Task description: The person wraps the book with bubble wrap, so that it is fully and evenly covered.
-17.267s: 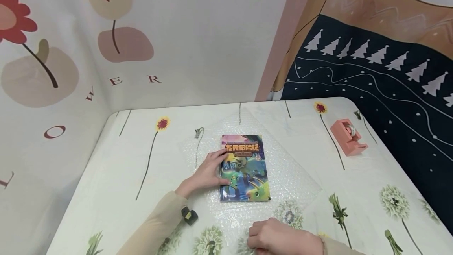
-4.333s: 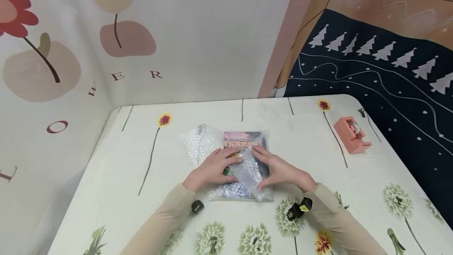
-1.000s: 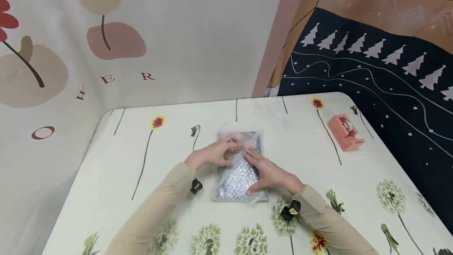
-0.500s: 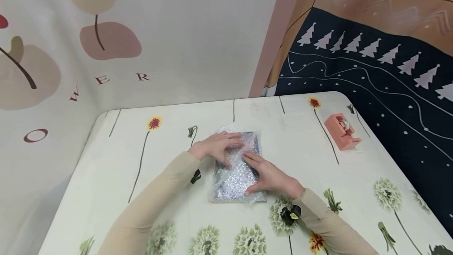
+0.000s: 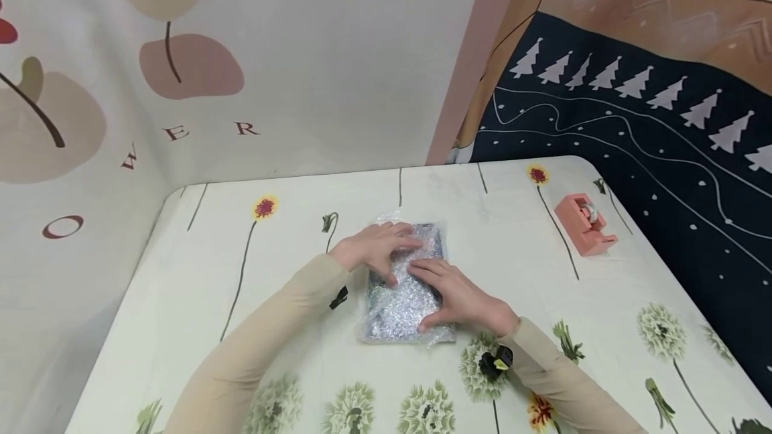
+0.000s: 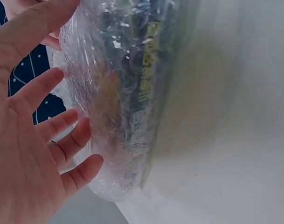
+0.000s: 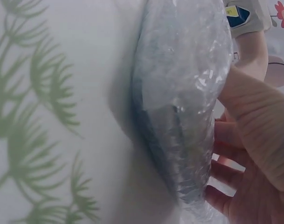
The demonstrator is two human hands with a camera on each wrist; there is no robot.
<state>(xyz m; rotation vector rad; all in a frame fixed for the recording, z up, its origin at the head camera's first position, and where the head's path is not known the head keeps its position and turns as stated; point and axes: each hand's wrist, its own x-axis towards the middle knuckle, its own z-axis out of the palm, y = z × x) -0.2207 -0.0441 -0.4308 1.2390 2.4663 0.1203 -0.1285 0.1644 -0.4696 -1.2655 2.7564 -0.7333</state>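
book is covered in bubble wrap mid desk; folding looks mostly done, no fastening is visible. wrap is touched by left hand and right hand, each grip spread (pink tape dispenser, off right, untouched).

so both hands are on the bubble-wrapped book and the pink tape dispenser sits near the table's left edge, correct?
No, not left: the head view shows the pink tape dispenser near the right edge of the table. The left hand and right hand are on the bubble-wrapped book.
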